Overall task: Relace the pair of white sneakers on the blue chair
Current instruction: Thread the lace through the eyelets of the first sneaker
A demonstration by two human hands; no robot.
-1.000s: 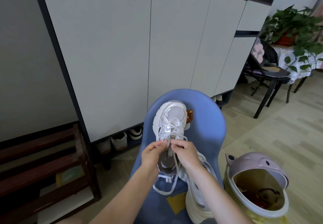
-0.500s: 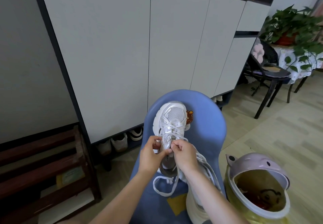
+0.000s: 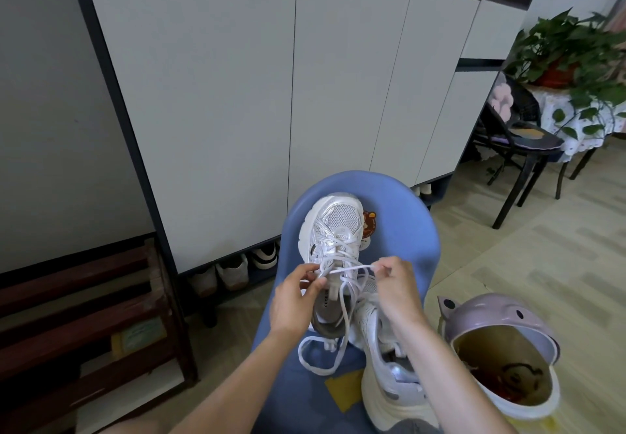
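Note:
A white sneaker lies toe-up against the back of the blue chair. Its white lace crosses the tongue, and a loose loop hangs down onto the seat. My left hand pinches the lace at the shoe's left side. My right hand pinches the other stretch of lace and holds it out to the right, so the lace runs taut between the hands. The second white sneaker lies on the seat under my right forearm, partly hidden.
A lilac-lidded bin stands open just right of the chair. Behind the chair is a tall white cabinet with shoes under it. A dark wooden rack is at left. A black chair and a plant are at right.
My hands were together over the tongue; now they have moved apart, the right one drawing the lace out to the right. The view has shifted slightly.

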